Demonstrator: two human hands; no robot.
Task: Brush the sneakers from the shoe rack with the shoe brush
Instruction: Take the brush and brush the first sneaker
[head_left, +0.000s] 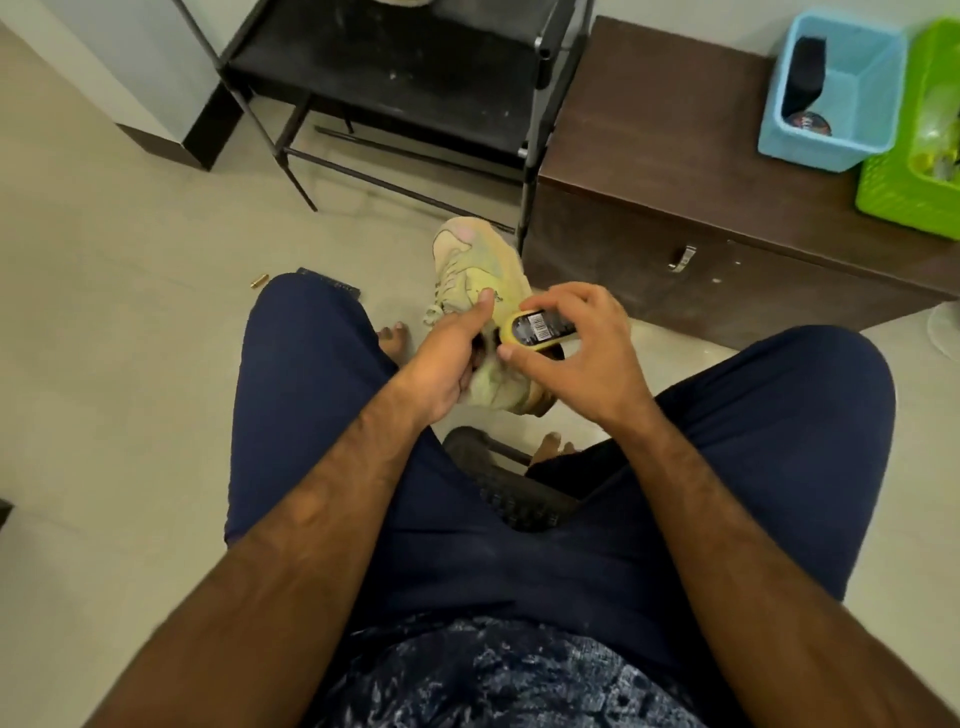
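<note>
Left hand (441, 358) grips the sneaker (483, 270) at its collar, mid-frame; right hand (576, 343) pinches the yellow shoe brush (537, 328). Sneaker looks light and floppy, so holding the stiffer heel seems smart.

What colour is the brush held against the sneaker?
The shoe brush is yellow with a black barcoded label; head view.

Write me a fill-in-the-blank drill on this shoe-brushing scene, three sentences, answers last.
1. The right hand grips a shoe brush whose body is ____.
2. The left hand holds a pale sneaker in front of a shoe rack coloured ____.
3. The blue basket and the green basket both stand ____ the brown cabinet.
Missing words: yellow; black; on.
</note>
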